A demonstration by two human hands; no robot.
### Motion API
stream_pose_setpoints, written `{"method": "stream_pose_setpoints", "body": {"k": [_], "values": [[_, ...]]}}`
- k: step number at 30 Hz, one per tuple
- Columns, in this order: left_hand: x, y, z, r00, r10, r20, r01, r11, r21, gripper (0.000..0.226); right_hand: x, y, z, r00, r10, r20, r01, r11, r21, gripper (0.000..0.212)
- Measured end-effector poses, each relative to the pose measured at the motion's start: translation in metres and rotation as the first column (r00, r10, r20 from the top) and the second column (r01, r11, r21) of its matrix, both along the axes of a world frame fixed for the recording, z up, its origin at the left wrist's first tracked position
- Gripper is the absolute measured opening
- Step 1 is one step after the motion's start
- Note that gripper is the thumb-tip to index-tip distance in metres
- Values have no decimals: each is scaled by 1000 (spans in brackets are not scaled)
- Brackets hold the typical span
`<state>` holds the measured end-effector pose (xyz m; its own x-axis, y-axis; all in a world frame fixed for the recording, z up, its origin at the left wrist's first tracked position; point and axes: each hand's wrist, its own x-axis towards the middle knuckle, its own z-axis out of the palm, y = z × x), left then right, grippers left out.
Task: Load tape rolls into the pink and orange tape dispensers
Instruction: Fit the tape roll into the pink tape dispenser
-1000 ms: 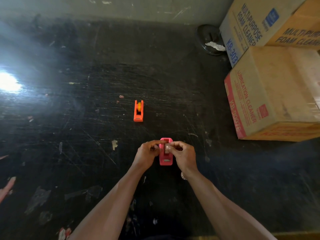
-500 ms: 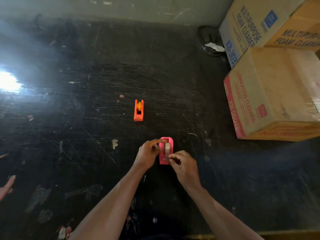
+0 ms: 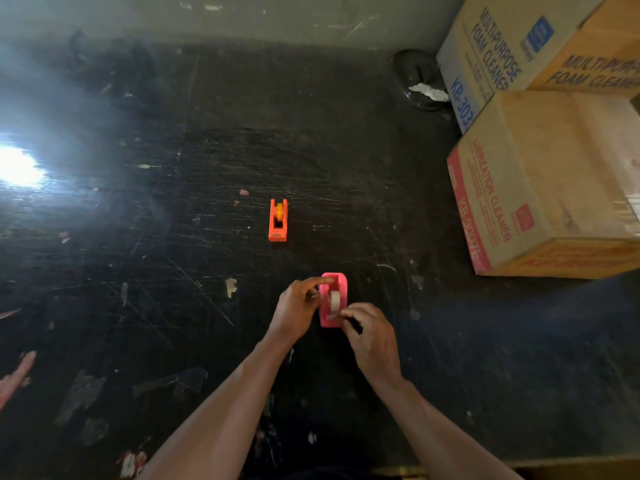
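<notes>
Forearms come up from the bottom edge, both bare, converging on the pink dispenser [image 3: 333, 299] in the near middle of the black floor [image 3: 346, 168]. We see the left hand [image 3: 297, 308] against the dispenser's left side, fingers curled, index finger stretched over the top rim at the far end; it looks like it grips the body, but the contact side is hidden so we cannot tell how tightly. Right hand [image 3: 372, 336] sits at the near end of the dispenser, thumb and fingertips pinched together close to the cutter end. We think they pinch the tape end, though the strip is too small and blurred to confirm. White tape roll [image 3: 334, 299] stands upright in the dispenser's slot, between the two hands.

Further out, well apart from the hands, the orange dispenser [image 3: 277, 220] stands alone on the floor with a yellow roll [image 3: 279, 210] seated in it.

Right side: a cardboard box [image 3: 547, 181] with red print, cut off by the frame edge, and behind it a second box [image 3: 526, 53] with blue print, also cropped. Beside that one, a dark round object [image 3: 417, 79] with a white scrap on it; we cannot make out what it is. Bright glare [image 3: 17, 166] washes out the floor at far left. Floor is scratched, with scattered residue.
</notes>
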<state>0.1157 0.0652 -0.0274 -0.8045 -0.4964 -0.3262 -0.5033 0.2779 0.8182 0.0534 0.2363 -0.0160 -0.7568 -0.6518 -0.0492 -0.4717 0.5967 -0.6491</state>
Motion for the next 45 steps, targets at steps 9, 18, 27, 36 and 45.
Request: {"method": "stream_pose_setpoints", "body": {"k": [9, 18, 27, 36, 45], "values": [[13, -1, -1, 989, -125, -79, 117, 989, -95, 48, -3, -4, 2, 997, -23, 68, 24, 1000, -18, 18], [13, 1, -1, 987, -131, -94, 116, 982, -146, 48, -2, -7, 2, 994, -29, 103, 32, 999, -27, 23], [3, 4, -1, 994, -69, -85, 54, 983, -176, 44, -8, -10, 0, 987, -73, 141, 81, 995, -52, 25], [-4, 0, 1, 992, -108, -59, 89, 960, -265, 39, -10, -9, -5, 974, -91, 206, 112, 989, -92, 22], [-4, -7, -2, 957, -282, -72, 230, 885, -406, 50, -14, -11, -7, 978, -75, 195, 88, 994, -59, 25]]}}
